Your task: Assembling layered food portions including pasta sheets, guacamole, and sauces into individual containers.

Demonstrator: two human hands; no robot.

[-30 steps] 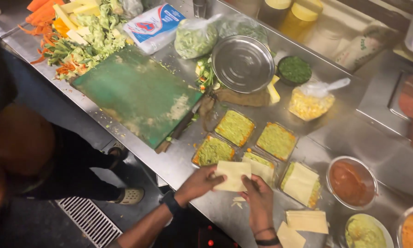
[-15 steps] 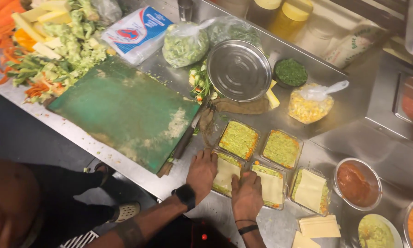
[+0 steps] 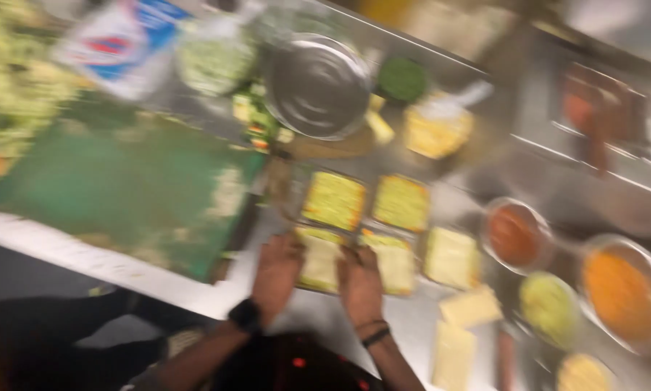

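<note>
The view is blurred by motion. My left hand [image 3: 276, 274] and my right hand [image 3: 360, 282] rest on either side of a bread slice topped with a pale cheese slice [image 3: 319, 259] at the steel counter's near edge, fingers touching its sides. Right of it lie two more cheese-topped slices [image 3: 396, 261] [image 3: 452, 257]. Behind them sit two slices spread with green paste [image 3: 334, 200] [image 3: 401, 203]. Loose cheese slices [image 3: 470, 307] lie to the right of my right hand.
A green cutting board [image 3: 122, 188] lies at the left with chopped vegetables [image 3: 21, 80] behind it. A steel bowl [image 3: 316, 85], a corn bag [image 3: 435, 130] and a green dip [image 3: 402, 78] stand behind. Bowls of red [image 3: 514, 234], green [image 3: 550, 305] and orange [image 3: 619, 289] sauces sit right.
The cheese slice I held a second ago now lies on the near-left bread slice. Both hands have stayed at it, and the view has swung and blurred.
</note>
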